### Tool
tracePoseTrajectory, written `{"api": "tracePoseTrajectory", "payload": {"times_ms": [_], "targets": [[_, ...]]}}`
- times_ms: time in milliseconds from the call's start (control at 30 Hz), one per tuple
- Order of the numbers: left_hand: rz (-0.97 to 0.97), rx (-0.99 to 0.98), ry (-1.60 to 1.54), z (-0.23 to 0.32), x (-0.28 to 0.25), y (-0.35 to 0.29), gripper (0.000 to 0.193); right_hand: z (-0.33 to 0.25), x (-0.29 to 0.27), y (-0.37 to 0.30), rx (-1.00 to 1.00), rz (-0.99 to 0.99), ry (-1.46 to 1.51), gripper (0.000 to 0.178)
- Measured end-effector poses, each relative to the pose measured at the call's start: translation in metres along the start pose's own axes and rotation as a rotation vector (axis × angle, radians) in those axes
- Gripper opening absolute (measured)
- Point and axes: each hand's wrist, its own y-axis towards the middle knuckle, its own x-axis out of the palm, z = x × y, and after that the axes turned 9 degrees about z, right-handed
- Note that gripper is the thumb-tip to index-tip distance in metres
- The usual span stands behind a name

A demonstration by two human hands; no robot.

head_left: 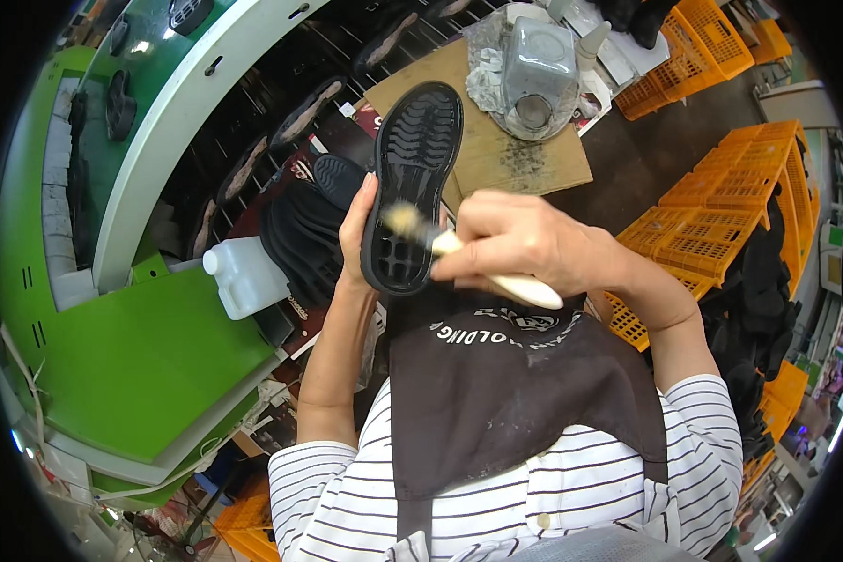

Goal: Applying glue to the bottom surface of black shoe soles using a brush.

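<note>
A black shoe sole (414, 173) is held up in front of my chest, its ridged, hollowed face toward me. My left hand (358, 225) grips it along its left edge near the lower end. In my right hand (525, 242) is a brush (529, 288) with a pale handle, closed between the fingers. The brush's yellowish bristles are blurred and lie over the sole's lower middle part. Just left of my left hand, a stack of black soles (302, 229) leans together, with a smaller ridged sole piece (337, 178) at its top.
A white plastic jug (245, 279) stands left of the stack, by a green machine (140, 365). Beyond the sole, a clear container (539, 66) and a nozzle bottle (592, 42) sit on cardboard (421, 82). Orange crates (712, 211) with black items stand at right. More soles lie on a rack (309, 112).
</note>
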Motion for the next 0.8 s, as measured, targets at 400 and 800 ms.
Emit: {"api": "tracePoseTrajectory", "payload": {"times_ms": [400,800], "targets": [[-0.149,-0.011,0.205,-0.008,-0.01,0.002,0.066,0.06,-0.023,-0.002,0.284,0.321,-0.291,0.011],[-0.098,0.042,0.221,-0.007,-0.021,0.011,0.064,0.058,-0.027,0.014,0.686,0.243,0.269,0.018]]}}
